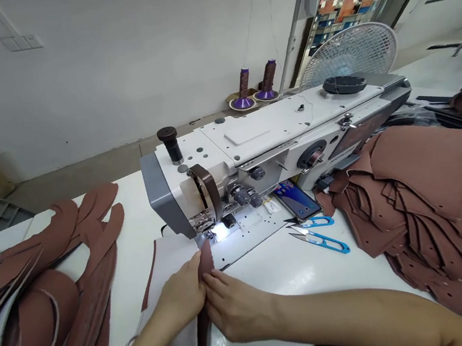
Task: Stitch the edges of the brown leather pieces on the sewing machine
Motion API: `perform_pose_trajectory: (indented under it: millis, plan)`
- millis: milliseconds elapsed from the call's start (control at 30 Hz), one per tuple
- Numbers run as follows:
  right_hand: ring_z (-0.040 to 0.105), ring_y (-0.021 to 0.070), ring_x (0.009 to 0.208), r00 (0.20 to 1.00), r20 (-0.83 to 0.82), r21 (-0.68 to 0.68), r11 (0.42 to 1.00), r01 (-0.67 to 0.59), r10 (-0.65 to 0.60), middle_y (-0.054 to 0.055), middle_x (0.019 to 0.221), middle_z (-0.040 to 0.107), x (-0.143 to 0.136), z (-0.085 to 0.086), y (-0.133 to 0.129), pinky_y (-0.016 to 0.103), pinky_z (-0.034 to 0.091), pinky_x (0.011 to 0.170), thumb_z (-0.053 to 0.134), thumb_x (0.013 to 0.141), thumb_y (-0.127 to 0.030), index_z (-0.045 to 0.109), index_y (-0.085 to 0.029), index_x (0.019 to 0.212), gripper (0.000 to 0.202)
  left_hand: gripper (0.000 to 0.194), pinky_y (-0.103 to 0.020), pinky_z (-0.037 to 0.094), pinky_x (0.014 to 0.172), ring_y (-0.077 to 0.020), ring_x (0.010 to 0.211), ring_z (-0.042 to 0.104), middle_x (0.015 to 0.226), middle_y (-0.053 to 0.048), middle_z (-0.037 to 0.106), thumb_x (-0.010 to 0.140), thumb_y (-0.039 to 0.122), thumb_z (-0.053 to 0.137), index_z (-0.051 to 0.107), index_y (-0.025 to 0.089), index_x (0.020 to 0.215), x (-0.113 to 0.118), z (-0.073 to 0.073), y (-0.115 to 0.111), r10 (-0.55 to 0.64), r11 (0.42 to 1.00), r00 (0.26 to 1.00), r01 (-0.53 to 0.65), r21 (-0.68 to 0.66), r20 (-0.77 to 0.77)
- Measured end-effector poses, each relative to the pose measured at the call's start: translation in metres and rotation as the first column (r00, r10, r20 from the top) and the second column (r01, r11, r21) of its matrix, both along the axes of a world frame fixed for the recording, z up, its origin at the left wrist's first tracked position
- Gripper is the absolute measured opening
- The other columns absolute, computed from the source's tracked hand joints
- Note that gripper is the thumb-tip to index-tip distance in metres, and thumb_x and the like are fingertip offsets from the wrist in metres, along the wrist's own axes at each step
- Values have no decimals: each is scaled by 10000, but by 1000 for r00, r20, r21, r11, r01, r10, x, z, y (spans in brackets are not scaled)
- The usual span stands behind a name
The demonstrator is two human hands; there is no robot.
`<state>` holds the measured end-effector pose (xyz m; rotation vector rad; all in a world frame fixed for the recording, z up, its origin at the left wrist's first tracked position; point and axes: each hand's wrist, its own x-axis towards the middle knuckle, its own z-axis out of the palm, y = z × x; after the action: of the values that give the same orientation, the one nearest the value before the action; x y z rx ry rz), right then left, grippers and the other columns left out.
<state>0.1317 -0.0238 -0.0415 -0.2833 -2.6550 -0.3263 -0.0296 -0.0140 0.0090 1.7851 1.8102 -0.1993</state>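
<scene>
Both hands are at the front of a white industrial sewing machine, just before its lit needle area. My left hand, with a bangle at the wrist, grips the left edge of a brown strip that looks like leather or coated cloth. My right hand pinches the same strip from the right, its fingers bent and close to the left hand. Beneath the left hand spreads a pale panel with a brown left edge. The strip's far end points at the presser foot; the hands partly hide its middle.
Curved brown pieces lie heaped on the left. A big stack of brown panels covers the right. Two blue thread snips and a phone rest beside the machine. Behind stand thread cones and a fan.
</scene>
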Motion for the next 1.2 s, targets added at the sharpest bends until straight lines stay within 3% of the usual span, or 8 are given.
perform_pose_trajectory:
  millis: [100,200,400,633,867,1200]
  plan:
    - [615,375,1086,999,-35,56,998,33,-31,270,1130,631,4,-5,10,537,465,973,460,917,-166,637,-14,1026,257,740,-347,341,1123,-229,1355,451,1531,-93,401,775,58,418,290,127,1500,-2,-2,-18,31,999,998,-29,-39,51]
    - [639,383,1045,997,-72,108,994,33,-25,284,1066,650,3,-9,13,512,509,915,476,890,-159,633,7,992,250,743,-327,318,1142,-211,1398,392,1561,-113,341,789,57,402,241,104,1513,1,-2,-25,31,999,997,-28,-40,71]
    - [683,376,937,988,-154,152,988,40,-16,270,955,685,8,-9,7,500,552,830,489,814,-126,635,-16,914,209,597,-380,443,1003,-248,1176,580,1376,-158,508,829,88,370,372,107,1425,14,-3,-3,24,999,999,-25,36,27]
    - [680,372,960,983,-178,91,993,69,-52,262,962,687,13,-10,9,503,529,897,480,818,-142,641,-16,951,244,696,-380,475,938,-256,1192,583,1495,-151,411,808,78,367,246,148,1490,17,-10,8,46,997,999,-44,59,-20]
    - [686,402,917,981,-187,96,993,66,-47,275,947,686,14,-8,11,513,562,800,489,799,-141,646,1,937,253,728,-381,449,983,-264,1242,550,1523,-107,402,768,50,392,311,174,1481,23,0,18,26,1000,1000,-26,9,14]
    - [686,411,913,977,-201,92,992,88,-68,289,927,683,15,-8,14,529,565,795,495,790,-138,640,-7,892,221,626,-381,425,998,-263,1225,545,1323,-128,583,722,32,405,486,154,1330,28,-1,28,45,998,992,-49,38,115]
